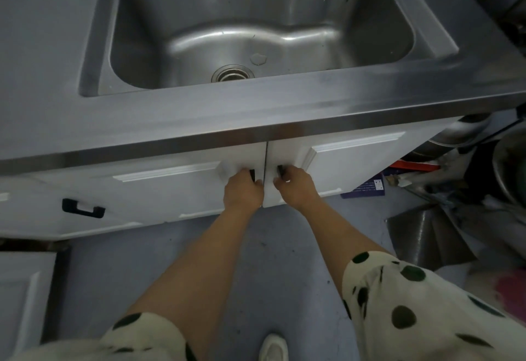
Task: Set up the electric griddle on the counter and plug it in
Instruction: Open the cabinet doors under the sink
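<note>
**A:** hands status?

**B:** Both down at the cabinet under the sink (170, 4). Left hand (243, 189) has its fingers curled round the left handle (252, 175), a black pull on the left door (170, 184). Right hand (296, 187) grips the right handle (281, 171) on the right door (355, 155) the same way. Hands are close together, not touching, one either side of the seam.

**A:** doors?

**B:** White, panelled, meeting at a narrow seam. Can't tell if either is off its frame.

**A:** griddle?

**B:** Can't tell where it is from this view. The counter (42, 75) is steel and runs along the sink's front and left side. The drain (232, 73) is at the near side of the basin.

**A:** anything else?

**B:** A spare black handle (82, 209) on the cabinet front further left. Metal pots (455, 130) and a purple box (364, 189) on the floor to the right. Spotted sleeves (412, 303), and a white shoe (273, 348) at the bottom edge.
</note>
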`<state>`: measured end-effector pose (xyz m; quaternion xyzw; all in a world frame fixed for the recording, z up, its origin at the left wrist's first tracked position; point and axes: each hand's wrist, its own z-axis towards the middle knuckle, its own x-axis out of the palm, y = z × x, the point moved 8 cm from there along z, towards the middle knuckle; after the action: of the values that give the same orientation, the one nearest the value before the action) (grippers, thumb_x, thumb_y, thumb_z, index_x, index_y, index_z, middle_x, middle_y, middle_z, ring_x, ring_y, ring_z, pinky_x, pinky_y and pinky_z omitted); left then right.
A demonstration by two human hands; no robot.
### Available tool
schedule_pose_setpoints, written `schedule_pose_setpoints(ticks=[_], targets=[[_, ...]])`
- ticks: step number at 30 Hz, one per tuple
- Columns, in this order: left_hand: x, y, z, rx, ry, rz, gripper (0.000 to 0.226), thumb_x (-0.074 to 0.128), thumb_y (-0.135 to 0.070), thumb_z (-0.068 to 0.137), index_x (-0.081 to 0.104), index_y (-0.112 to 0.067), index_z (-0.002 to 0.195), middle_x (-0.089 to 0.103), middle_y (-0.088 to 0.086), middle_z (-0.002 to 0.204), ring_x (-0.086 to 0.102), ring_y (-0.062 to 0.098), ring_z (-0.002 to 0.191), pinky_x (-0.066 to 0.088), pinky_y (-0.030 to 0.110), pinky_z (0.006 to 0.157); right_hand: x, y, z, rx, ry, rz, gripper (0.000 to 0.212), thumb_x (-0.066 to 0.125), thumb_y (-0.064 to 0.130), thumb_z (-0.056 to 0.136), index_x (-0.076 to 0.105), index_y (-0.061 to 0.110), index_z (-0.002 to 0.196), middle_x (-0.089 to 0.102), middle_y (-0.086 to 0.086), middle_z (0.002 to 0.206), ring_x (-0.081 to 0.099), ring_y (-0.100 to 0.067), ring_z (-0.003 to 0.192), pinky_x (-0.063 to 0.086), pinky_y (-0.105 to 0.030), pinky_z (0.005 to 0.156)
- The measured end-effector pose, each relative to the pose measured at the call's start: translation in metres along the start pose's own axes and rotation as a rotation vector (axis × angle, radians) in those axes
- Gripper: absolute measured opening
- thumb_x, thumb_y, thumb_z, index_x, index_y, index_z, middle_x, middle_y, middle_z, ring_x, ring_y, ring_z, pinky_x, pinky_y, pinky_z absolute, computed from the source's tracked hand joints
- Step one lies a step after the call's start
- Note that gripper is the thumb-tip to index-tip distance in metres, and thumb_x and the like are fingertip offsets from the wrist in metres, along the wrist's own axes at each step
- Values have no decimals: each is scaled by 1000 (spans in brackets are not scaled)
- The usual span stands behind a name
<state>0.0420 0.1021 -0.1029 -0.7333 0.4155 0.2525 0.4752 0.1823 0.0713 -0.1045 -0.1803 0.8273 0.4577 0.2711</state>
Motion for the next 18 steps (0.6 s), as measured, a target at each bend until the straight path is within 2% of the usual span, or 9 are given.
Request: schedule_pose_setpoints(ticks=[4,7,11,14,16,18], targets=[[3,2,0,14,24,-45,23,52,-22,91,60,-1,95,66,17,102,62,32,96,39,28,68,0,-9,-12,-10,1,-4,29,55,19,92,59,-5,107,64,-21,110,59,-32,102,38,-25,71],[4,2,1,39,67,-57,19,53,-19,89,60,-1,93,66,19,105,62,33,97,42,27,71,1,-23,-28,-18,-12,8,28,59,18,90,61,-5,105,64,-20,108,59,-31,101,34,-22,65],[2,2,-1,45,79,-65,33,55,-20,89,60,3,113,63,23,118,59,36,108,46,33,86,1,-48,-59,10,-50,78,30,65,20,84,61,-1,105,64,-16,108,59,-28,100,38,-21,74],[9,1,-8,30,103,-101,40,56,-20,90,55,5,122,60,23,124,57,36,113,46,35,94,1,-72,-85,60,-65,170,36,74,25,77,60,5,103,63,-5,103,57,-17,90,40,-22,73],[15,0,-17,19,122,-122,45,56,-20,92,49,5,129,56,24,129,54,36,117,45,37,99,0,-87,-104,102,-76,217,45,79,32,72,59,11,107,59,4,104,55,-11,90,41,-20,74],[19,0,-23,24,126,-119,55,55,-19,92,38,4,139,51,23,136,50,35,123,41,36,105,-3,-101,-120,138,-108,245,50,82,37,67,59,15,105,62,2,106,57,-13,92,43,-22,75]])
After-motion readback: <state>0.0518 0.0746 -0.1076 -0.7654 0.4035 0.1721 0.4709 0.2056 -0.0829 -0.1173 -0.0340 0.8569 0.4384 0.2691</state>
